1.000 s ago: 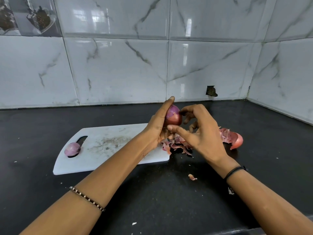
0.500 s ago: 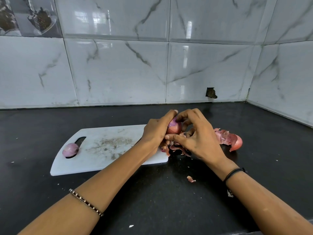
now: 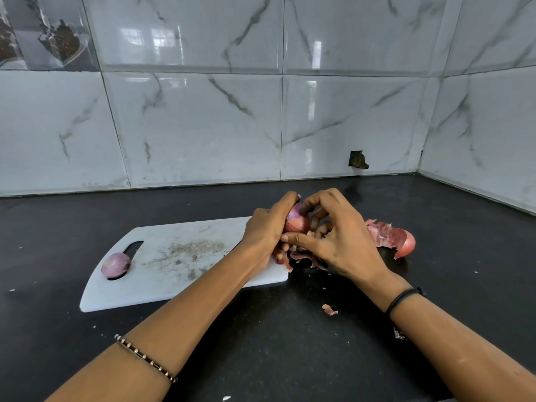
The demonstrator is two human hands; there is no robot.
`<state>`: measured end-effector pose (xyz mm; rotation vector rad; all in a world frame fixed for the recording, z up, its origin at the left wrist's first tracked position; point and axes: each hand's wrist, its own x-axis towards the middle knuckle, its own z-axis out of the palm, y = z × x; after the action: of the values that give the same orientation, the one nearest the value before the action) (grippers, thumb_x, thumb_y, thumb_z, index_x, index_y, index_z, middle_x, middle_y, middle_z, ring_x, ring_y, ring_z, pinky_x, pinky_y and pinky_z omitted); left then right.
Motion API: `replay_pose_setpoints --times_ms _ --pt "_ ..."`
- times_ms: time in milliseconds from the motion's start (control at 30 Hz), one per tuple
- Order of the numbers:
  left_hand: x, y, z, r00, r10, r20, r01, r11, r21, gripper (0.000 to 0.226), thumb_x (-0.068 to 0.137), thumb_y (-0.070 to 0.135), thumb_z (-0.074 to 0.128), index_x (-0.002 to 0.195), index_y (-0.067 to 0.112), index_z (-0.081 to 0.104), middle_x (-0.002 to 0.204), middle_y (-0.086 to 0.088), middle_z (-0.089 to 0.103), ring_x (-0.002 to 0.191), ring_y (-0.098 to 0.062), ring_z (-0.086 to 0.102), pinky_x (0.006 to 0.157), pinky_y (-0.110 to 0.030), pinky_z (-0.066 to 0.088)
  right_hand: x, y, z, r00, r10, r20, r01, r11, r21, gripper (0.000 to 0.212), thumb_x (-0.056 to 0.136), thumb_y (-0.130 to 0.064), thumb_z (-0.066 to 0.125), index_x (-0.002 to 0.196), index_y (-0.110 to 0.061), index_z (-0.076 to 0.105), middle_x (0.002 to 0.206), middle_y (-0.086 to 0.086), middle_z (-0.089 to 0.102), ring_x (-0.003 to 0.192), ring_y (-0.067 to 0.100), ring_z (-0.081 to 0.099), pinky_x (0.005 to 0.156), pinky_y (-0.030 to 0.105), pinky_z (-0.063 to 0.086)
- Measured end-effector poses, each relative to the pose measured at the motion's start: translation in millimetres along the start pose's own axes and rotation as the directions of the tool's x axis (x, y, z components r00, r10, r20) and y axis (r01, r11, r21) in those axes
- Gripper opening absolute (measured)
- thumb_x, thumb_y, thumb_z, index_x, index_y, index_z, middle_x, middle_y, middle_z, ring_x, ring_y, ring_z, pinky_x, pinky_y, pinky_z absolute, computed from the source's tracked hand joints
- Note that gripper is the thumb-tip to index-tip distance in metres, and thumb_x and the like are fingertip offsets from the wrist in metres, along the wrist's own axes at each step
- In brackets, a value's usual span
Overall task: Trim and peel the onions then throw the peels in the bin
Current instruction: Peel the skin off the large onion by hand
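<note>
My left hand [image 3: 265,227] grips a small purple onion [image 3: 296,220] just above the right end of the white cutting board [image 3: 185,265]. My right hand [image 3: 339,236] works at the same onion, its curled fingertips on the top and its thumb at the underside. A heap of pink peels [image 3: 301,256] lies under both hands, partly hidden. More peel and a pink onion piece [image 3: 391,237] lie to the right. A peeled onion [image 3: 115,264] rests at the board's handle slot on the left.
The board sits on a black counter [image 3: 290,343] that runs to a marble-tiled wall behind and on the right. A small peel scrap [image 3: 329,309] lies near my right forearm. No bin or knife is in view.
Both hands have come down with the onion from a raised position to just above the peel heap. My right fingers have moved onto the onion's top.
</note>
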<state>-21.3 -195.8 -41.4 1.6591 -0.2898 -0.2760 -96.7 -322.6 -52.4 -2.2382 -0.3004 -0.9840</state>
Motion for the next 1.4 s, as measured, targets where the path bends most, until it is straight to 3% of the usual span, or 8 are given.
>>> replay_pose_setpoints --times_ms 133,333,500,733,1033,1267,1400 --pt "0.8 -0.7 0.3 1.000 0.002 0.007 -0.002 1.000 0.008 0.053 0.085 0.057 0.058 0.069 0.006 0.061 0.045 -0.008 0.046 0.036 -0.021 0.040 0.037 -0.021 0.034 -0.4 -1.5 0.0 1.000 -0.004 -0.002 0.004 1.000 -0.004 0.048 0.069 -0.042 0.092 0.100 -0.020 0.064 0.103 -0.009 0.054 0.085 0.009 0.058 0.071 0.018 0.048" --pt "0.0 0.3 -0.1 1.000 -0.005 0.017 0.005 1.000 0.020 0.052 0.084 0.056 0.057 0.068 0.006 0.058 0.045 -0.008 0.046 0.036 -0.021 0.039 0.037 -0.021 0.033 -0.7 -2.1 -0.5 1.000 0.004 0.013 -0.004 1.000 -0.030 0.048 0.070 -0.043 0.091 0.101 -0.020 0.062 0.104 -0.008 0.053 0.085 0.007 0.057 0.070 0.013 0.044" --pt "1.1 1.9 -1.7 1.000 -0.019 0.021 0.019 1.000 0.009 0.052 0.088 0.056 0.057 0.065 0.008 0.058 0.043 -0.005 0.043 0.035 -0.018 0.037 0.036 -0.020 0.031 -1.6 -3.3 0.8 0.999 0.005 0.037 -0.004 1.000 -0.025 0.030 0.075 -0.034 0.089 0.083 -0.016 0.066 0.103 -0.004 0.050 0.083 0.009 0.055 0.070 0.011 0.043" --pt "0.0 2.1 -1.1 0.999 -0.014 0.047 0.014 1.000 0.011 0.053 0.087 0.056 0.058 0.066 0.007 0.057 0.044 -0.007 0.043 0.035 -0.019 0.037 0.035 -0.019 0.030 -1.8 -6.2 -1.3 0.999 0.032 -0.032 -0.033 0.999 -0.041 0.052 0.067 -0.044 0.093 0.097 -0.020 0.057 0.096 -0.009 0.054 0.079 0.006 0.054 0.067 0.011 0.041" --pt "0.5 0.2 -1.6 0.999 -0.002 0.052 0.001 1.000 0.021 0.052 0.086 0.056 0.057 0.070 0.006 0.059 0.047 -0.010 0.045 0.036 -0.022 0.037 0.036 -0.021 0.032 -3.3 -4.8 -1.7 1.000 0.011 -0.008 -0.011 1.000 -0.022 0.045 0.070 -0.041 0.092 0.099 -0.021 0.064 0.103 -0.009 0.055 0.088 0.000 0.055 0.074 0.006 0.040" --pt "2.4 -0.3 -3.6 0.999 -0.002 0.047 0.001 0.999 0.039 0.054 0.085 0.058 0.057 0.076 0.005 0.064 0.048 -0.009 0.047 0.037 -0.020 0.039 0.037 -0.021 0.032 -3.6 -1.9 1.0 0.999 0.017 0.041 -0.013 0.996 -0.083 0.031 0.077 -0.036 0.088 0.081 -0.015 0.066 0.107 -0.004 0.050 0.084 0.007 0.055 0.071 0.018 0.047" --pt "1.5 1.2 -3.0 0.999 -0.014 0.052 0.012 0.999 0.041 0.053 0.086 0.058 0.057 0.075 0.006 0.062 0.047 -0.007 0.046 0.037 -0.019 0.040 0.037 -0.021 0.032 -4.3 -3.3 0.0 1.000 0.008 -0.006 -0.008 0.996 -0.084 0.040 0.073 -0.040 0.090 0.088 -0.017 0.061 0.099 -0.007 0.052 0.082 0.008 0.055 0.069 0.014 0.045"
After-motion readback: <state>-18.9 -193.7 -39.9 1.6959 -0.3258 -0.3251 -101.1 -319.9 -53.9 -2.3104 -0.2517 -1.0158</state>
